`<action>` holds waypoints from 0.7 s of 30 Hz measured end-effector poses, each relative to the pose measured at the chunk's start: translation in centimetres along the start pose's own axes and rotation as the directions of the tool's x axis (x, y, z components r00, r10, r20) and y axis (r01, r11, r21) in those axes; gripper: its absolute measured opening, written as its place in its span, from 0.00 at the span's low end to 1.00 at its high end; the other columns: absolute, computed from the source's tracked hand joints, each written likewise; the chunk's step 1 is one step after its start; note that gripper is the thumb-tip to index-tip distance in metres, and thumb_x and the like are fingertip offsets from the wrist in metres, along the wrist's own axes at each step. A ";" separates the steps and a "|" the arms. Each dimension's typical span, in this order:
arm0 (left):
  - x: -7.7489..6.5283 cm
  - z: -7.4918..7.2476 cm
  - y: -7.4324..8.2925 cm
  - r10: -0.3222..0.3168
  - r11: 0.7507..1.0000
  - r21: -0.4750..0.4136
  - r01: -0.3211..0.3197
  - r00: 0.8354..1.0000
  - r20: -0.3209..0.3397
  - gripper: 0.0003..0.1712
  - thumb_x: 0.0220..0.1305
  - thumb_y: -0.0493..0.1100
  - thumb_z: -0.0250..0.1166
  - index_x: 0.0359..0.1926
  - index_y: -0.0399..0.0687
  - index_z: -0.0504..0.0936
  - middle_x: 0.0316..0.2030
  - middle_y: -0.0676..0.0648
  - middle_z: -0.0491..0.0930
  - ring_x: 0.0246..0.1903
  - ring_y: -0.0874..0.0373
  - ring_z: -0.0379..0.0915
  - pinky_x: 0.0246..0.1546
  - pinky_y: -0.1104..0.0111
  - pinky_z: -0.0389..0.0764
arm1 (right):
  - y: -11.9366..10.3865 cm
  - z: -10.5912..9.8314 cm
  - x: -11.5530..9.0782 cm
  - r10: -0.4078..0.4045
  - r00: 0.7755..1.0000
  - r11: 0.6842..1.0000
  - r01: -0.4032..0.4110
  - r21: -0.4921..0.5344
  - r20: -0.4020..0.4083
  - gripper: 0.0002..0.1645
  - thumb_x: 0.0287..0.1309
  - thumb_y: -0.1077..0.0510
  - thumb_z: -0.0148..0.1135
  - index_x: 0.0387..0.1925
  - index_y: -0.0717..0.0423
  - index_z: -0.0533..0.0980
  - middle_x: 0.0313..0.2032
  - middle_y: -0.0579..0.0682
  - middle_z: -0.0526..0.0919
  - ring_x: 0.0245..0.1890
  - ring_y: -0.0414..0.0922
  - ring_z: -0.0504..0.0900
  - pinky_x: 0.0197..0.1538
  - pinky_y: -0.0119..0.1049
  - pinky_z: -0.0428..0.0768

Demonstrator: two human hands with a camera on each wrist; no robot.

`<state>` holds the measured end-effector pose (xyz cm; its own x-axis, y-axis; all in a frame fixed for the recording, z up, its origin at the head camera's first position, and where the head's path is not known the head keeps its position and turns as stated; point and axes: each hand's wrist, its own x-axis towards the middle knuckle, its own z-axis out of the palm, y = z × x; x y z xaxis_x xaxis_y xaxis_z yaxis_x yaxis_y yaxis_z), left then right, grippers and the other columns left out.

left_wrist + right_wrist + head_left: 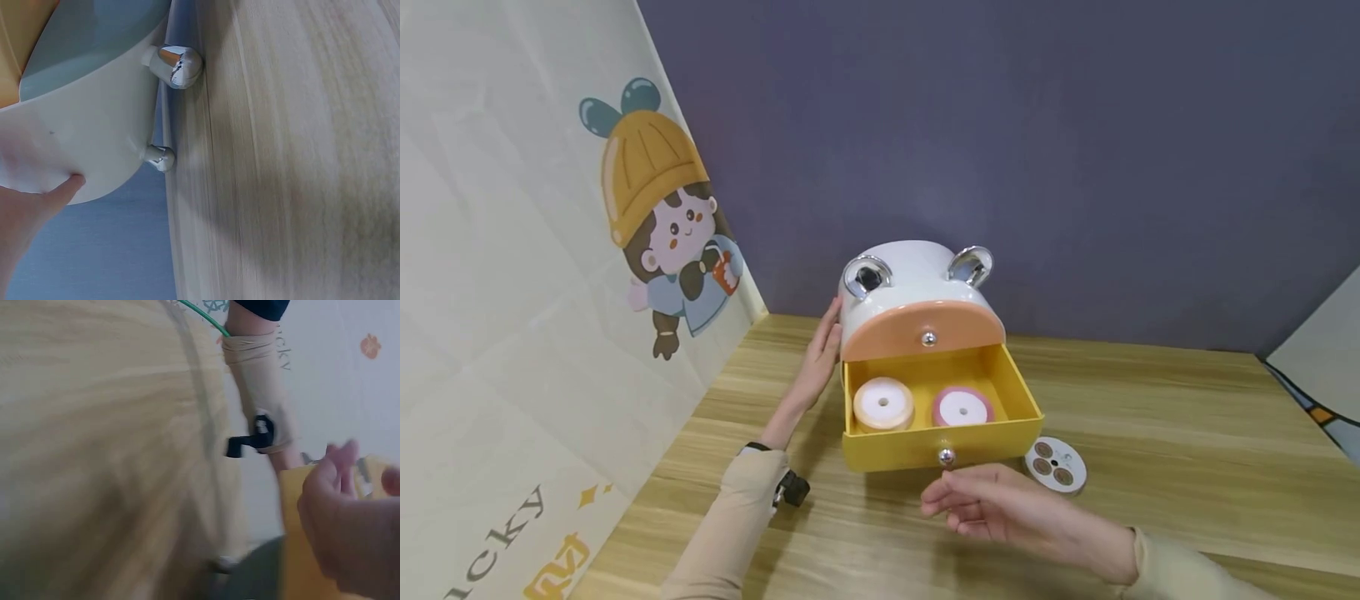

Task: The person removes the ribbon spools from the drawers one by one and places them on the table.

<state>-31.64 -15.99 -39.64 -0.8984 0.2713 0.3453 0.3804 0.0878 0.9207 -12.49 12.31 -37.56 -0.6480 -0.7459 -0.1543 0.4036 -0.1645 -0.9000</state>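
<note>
A white animal-shaped drawer box [904,267] stands on the table, its yellow drawer [940,448] pulled out. Inside the drawer lie a peach-edged ribbon spool [867,406] at left and a pink-edged ribbon spool [951,408] at right. My left hand [820,360] rests flat against the box's left side; the left wrist view shows the thumb [65,187] on the white wall. In front of the drawer, just below its silver knob [946,457], my right hand [992,510] hovers with loosely bent fingers, holding nothing.
To the right of the drawer, a white disc [1071,467] with brown printed circles lies on the wooden table [1165,425]. An orange upper drawer front [880,333] is closed. Short silver feet [186,67] support the box. A dark wall [1075,167] rises behind it.
</note>
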 end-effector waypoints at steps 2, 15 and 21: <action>0.3 -0.1 -0.8 0.009 1.000 0.002 -0.009 1.000 -0.010 0.30 0.81 0.45 0.39 0.79 0.56 0.48 0.80 0.48 0.39 0.79 0.45 0.40 0.69 0.42 0.66 | -1.1 0.7 0.0 -0.044 0.998 0.996 0.048 -0.079 0.055 0.19 0.76 0.57 0.46 0.53 0.62 0.79 0.48 0.48 0.87 0.39 0.32 0.82 0.47 0.24 0.83; -0.3 0.1 0.4 -0.003 1.000 0.002 0.003 1.000 0.008 0.31 0.81 0.45 0.40 0.79 0.52 0.47 0.80 0.46 0.38 0.78 0.43 0.40 0.70 0.43 0.65 | -9.5 3.2 4.0 -0.402 0.907 0.379 0.288 -0.879 0.124 0.12 0.65 0.59 0.63 0.49 0.57 0.82 0.46 0.53 0.88 0.39 0.39 0.87 0.43 0.32 0.87; -1.0 0.2 1.9 -0.004 0.999 0.032 0.004 1.000 0.007 0.31 0.81 0.44 0.41 0.79 0.49 0.48 0.80 0.43 0.39 0.78 0.43 0.40 0.71 0.44 0.64 | -9.5 2.0 6.6 -0.421 0.888 0.034 0.219 -0.975 0.185 0.17 0.60 0.58 0.68 0.50 0.60 0.81 0.45 0.53 0.88 0.43 0.43 0.86 0.46 0.33 0.86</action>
<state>-29.96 -15.92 -38.24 -0.8983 0.2781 0.3402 0.3837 0.1191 0.9158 -19.37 7.67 -29.20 -0.6262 -0.7120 0.3176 -0.7580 0.4606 -0.4618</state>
